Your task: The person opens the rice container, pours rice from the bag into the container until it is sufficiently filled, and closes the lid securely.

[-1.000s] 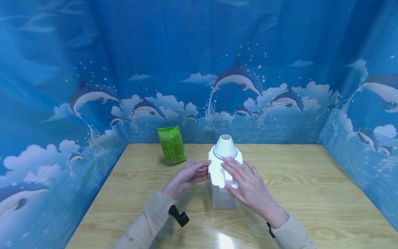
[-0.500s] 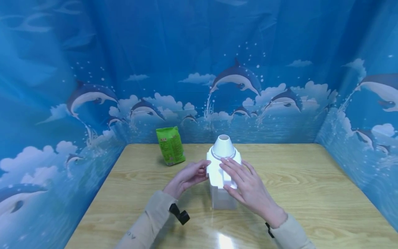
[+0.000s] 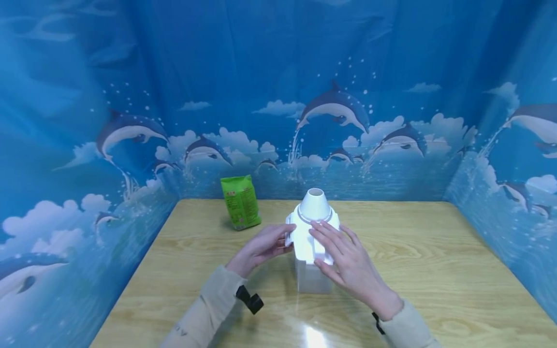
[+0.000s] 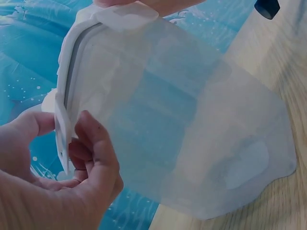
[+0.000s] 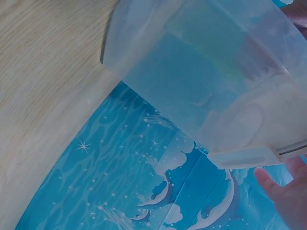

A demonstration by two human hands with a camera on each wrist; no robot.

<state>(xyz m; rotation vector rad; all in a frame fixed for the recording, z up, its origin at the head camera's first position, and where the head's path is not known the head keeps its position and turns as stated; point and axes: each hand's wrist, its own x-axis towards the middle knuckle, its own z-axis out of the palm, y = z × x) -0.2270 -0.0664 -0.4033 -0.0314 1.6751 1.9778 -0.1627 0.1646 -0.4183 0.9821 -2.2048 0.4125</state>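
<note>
A translucent plastic storage container (image 3: 314, 279) stands upright on the table in the head view. Its white lid (image 3: 303, 244) carries a cone-shaped cap (image 3: 315, 207) with a round top. At the lid's left side my left hand (image 3: 265, 245) pinches a white side latch (image 4: 61, 129), thumb on its outer face and curled fingers behind it; the latch sticks out from the container wall. My right hand (image 3: 348, 258) rests on the lid's near right part, fingers fairly straight. The right wrist view shows another latch (image 5: 244, 158) lying along the container's side, near the right fingertips.
A green printed bag (image 3: 241, 203) stands slightly tilted at the back left of the wooden table (image 3: 417, 251). Behind and on both sides hangs a blue curtain (image 3: 261, 63) with dolphins. A black strap and camera (image 3: 250, 299) sit on the left wrist.
The left latch has swung outward from the lid's side, with my left fingers moving slightly left along with it. My right hand stays in place on the lid.
</note>
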